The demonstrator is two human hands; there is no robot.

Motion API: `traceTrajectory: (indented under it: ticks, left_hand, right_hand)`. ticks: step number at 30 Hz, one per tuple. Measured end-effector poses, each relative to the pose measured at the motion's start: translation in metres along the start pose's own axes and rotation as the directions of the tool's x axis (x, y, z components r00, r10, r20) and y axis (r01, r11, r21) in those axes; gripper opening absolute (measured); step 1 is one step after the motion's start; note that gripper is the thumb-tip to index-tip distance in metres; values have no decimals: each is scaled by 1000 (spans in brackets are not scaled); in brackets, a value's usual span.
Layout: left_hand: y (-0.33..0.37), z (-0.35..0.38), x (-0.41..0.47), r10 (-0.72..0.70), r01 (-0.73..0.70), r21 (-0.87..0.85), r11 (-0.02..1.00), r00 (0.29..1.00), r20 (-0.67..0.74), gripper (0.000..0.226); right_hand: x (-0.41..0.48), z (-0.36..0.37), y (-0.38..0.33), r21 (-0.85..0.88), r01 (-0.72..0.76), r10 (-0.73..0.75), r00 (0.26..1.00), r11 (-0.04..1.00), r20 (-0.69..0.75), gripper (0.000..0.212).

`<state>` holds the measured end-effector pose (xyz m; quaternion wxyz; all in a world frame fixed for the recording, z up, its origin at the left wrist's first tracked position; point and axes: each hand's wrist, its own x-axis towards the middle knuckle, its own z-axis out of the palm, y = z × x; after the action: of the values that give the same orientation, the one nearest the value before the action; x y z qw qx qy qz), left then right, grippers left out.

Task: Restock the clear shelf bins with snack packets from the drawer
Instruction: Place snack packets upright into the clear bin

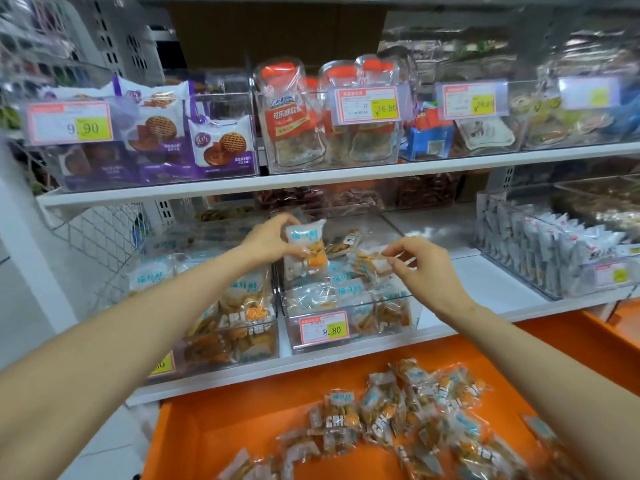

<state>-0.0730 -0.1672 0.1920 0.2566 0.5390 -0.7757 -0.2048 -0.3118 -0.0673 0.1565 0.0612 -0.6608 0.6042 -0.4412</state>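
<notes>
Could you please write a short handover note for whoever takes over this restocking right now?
Left hand: holds a snack packet upright over the clear bin with the 8.80 tag.
Right hand: pinches a second packet over the same bin.
Done: that bin holds a layer of packets, with room on top; the neighbouring bin to its left looks fuller.
Left: set both packets in, then bring up the loose packets lying in the orange drawer below.
</notes>
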Motion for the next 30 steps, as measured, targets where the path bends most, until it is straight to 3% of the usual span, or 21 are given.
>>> traceTrajectory:
  ticks: [3, 6, 9, 12, 18, 22, 25, 27, 30]
  left_hand:
    - [-1, 16, 7, 12, -37, 252, 967, 995, 101, 47]
    - [-6, 15, 14, -21, -18, 528, 849, 998, 67, 52]
    - [-7, 9, 21, -13, -64, 667, 743, 994, 109, 50]
    - [0, 1, 30, -21, -104, 684, 722, 985, 171, 44]
    - [7, 12, 29, 54, -236, 733, 638, 963, 263, 66]
    - [11, -1, 30, -35, -166, 690, 704, 963, 267, 67]
    - [6, 10, 26, -25, -180, 742, 646, 966, 257, 60]
    - [1, 23, 25, -6, -178, 780, 600, 974, 226, 59]
    - [0, 27, 24, 7, -149, 775, 614, 983, 184, 62]
  right_hand:
    - [-4, 0, 6, -88, 44, -40, 998, 995, 40, 12]
    - [-4, 1, 8, -141, 96, -86, 994, 985, 71, 14]
    - [-3, 4, 9, -191, 132, -114, 988, 973, 101, 18]
    - [0, 9, 11, -307, 179, -142, 980, 935, 140, 25]
    - [12, 23, 24, -411, 291, -195, 946, 864, 258, 43]
    - [17, 22, 34, -517, 271, -141, 950, 812, 277, 53]
    - [18, 23, 37, -543, 262, -108, 948, 798, 299, 59]
    - [20, 25, 37, -544, 258, -105, 949, 799, 296, 58]
    - [22, 29, 40, -549, 230, -122, 966, 803, 227, 44]
